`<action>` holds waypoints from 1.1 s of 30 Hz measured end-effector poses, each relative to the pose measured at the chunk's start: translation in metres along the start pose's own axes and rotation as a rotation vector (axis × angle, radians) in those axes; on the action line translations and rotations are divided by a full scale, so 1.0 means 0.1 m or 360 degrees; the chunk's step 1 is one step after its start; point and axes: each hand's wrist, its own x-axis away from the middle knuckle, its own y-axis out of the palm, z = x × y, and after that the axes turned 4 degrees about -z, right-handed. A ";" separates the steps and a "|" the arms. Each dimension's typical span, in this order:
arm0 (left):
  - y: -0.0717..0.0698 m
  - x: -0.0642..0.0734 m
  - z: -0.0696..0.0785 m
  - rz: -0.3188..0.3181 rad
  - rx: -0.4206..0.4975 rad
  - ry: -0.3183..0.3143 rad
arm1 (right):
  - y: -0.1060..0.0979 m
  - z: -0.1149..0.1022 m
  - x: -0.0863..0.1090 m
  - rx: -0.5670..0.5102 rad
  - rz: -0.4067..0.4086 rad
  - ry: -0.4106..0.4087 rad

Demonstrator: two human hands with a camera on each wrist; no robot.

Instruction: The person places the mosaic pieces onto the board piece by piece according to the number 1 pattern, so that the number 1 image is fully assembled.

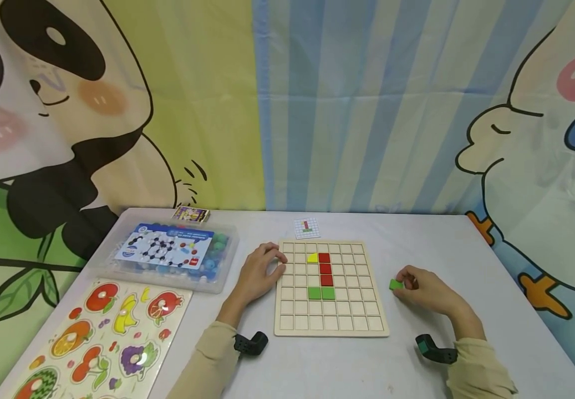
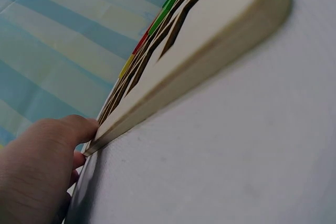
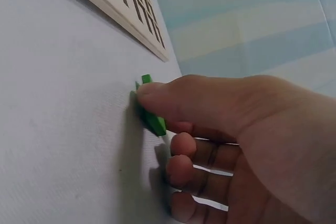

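A pale wooden grid board (image 1: 291,322) lies on the table, with square cells. In it sit a yellow piece (image 1: 312,257), a column of red squares (image 1: 325,269) and two green squares (image 1: 327,293) side by side below. My left hand (image 1: 259,271) rests on the board's left edge near the upper corner; in the left wrist view the thumb (image 2: 79,127) touches the rim. To the right of the board, my right hand (image 1: 424,289) pinches a small green square tile (image 1: 395,284) between thumb and finger, close above the cloth. In the right wrist view the thumb partly covers the green tile (image 3: 153,121).
A small pattern card (image 1: 307,228) lies behind the board. At left stand a clear plastic box (image 1: 222,282) of coloured balls, a small dark box (image 1: 191,214) at its back and a fruit picture sheet (image 1: 167,327). A printed curtain (image 1: 357,111) hangs behind the white-covered table.
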 end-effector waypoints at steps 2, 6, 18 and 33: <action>0.00 0.00 0.00 -0.0002 0.0002 0.0002 | 0.01 0.00 -0.01 -0.0003 0.0031 0.0004; 0.00 0.00 0.00 -0.0002 0.0008 0.0010 | 0.05 -0.03 -0.03 0.0001 0.0084 0.0034; 0.00 0.00 -0.01 -0.0003 0.0015 0.0009 | 0.11 -0.14 -0.07 -0.0021 0.0192 -0.0027; 0.00 -0.01 -0.01 0.0018 0.0003 0.0018 | 0.20 -0.34 -0.12 -0.0111 0.0180 -0.0135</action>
